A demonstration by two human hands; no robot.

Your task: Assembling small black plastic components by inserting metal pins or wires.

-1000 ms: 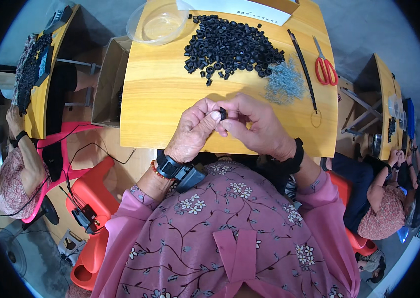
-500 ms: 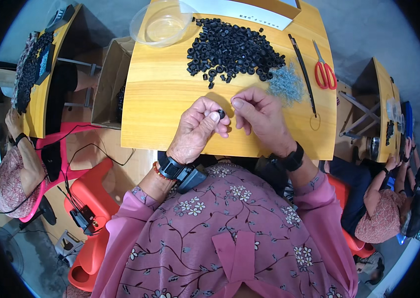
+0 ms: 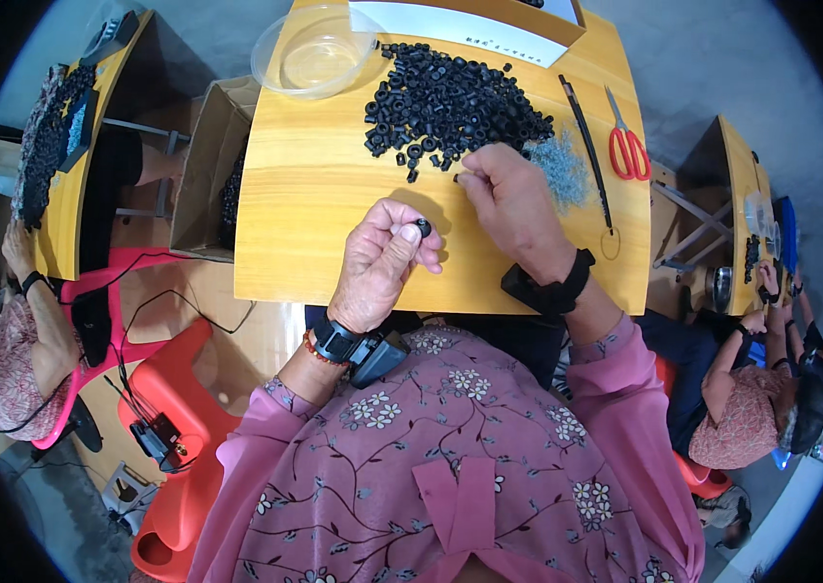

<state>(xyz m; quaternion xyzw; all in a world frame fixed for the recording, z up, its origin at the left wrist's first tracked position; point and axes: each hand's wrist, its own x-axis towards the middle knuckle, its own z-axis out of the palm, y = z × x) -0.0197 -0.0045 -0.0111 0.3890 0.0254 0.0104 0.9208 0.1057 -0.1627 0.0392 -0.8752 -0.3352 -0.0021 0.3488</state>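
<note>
On the yellow table, the left hand pinches a small black ring between thumb and forefinger; the right hand pinches at the black ring pile. Best pick one piece only, keeping the held ring steady.

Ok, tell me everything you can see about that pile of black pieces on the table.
The pile of black pieces is a loose heap of small, dark, ring-shaped parts, rubbery-looking, spread over the far middle of the yellow wooden table. A few strays lie scattered at its near edge. The right hand reaches its fingertips to that near edge. A clump of grey bits lies against the pile's right side, and a clear plastic bowl sits to its left.
</note>
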